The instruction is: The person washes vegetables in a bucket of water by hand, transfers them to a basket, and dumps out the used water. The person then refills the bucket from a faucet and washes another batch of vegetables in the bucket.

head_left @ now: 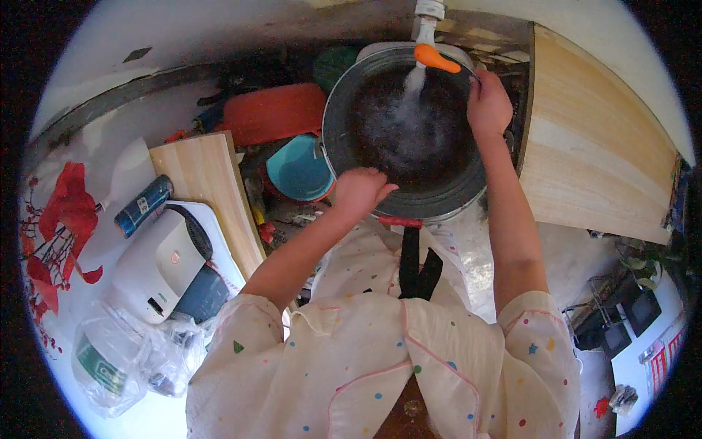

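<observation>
A large round metal pan, dark inside, sits under a white tap. Water pours from the tap and spreads into a pale, foamy patch in the pan. My left hand is closed at the near left rim, its thumb and curled fingertips lying over the edge. At the far right rim, my right hand is closed around the dark end of a tool with an orange, tapered end. The orange end points left, just beneath the spout and beside the stream. What kind of tool it is cannot be made out.
Left of the pan are a red basin and a teal bucket. A wooden board and a white appliance stand further left. A wooden panel borders the right side; a black strap hangs near me.
</observation>
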The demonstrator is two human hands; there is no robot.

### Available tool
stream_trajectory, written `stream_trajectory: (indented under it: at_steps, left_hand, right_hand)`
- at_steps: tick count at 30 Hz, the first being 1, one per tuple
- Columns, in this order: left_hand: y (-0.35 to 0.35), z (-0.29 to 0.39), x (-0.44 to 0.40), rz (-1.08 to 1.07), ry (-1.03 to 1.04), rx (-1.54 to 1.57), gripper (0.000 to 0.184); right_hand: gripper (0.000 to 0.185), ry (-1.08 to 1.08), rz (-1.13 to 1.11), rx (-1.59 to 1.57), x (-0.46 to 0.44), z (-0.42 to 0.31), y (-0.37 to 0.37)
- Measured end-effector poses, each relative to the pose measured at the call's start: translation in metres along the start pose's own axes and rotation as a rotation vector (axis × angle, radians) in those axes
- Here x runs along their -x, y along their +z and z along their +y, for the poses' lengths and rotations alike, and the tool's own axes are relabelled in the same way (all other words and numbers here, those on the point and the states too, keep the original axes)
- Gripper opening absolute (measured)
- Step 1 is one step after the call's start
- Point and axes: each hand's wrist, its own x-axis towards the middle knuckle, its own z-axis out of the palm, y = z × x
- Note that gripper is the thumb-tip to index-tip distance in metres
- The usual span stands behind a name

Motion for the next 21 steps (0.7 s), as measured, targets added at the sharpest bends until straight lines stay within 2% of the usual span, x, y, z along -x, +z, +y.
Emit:
stream_trajectory:
  at_steps: [3,5,11,21]
  left_hand:
    - [-0.004,0.0019,0.0021,-0.03,0.039,-0.114,0.026]
    - [-0.0039,0.0037,-0.0009,0.098,0.115,-0.127,0.021]
    - [0.0018,0.0014,0.0004,-0.011,0.09,-0.141,0.016]
    - [0.0031,0.0023,0.0,0.037,0.092,-0.1,0.021]
  right_hand:
    - [0.02,0.008,0.014,-0.002,-0.0002,-0.0029,-0.001]
    - [0.02,-0.004,0.02,-0.009,0.0,-0.0001,0.0002]
    - [0.02,0.034,-0.012,0.007,0.0003,-0.0027,-0.0024]
    - [0.019,-0.007,0.036,-0.024,0.0013,0.0002,-0.0013]
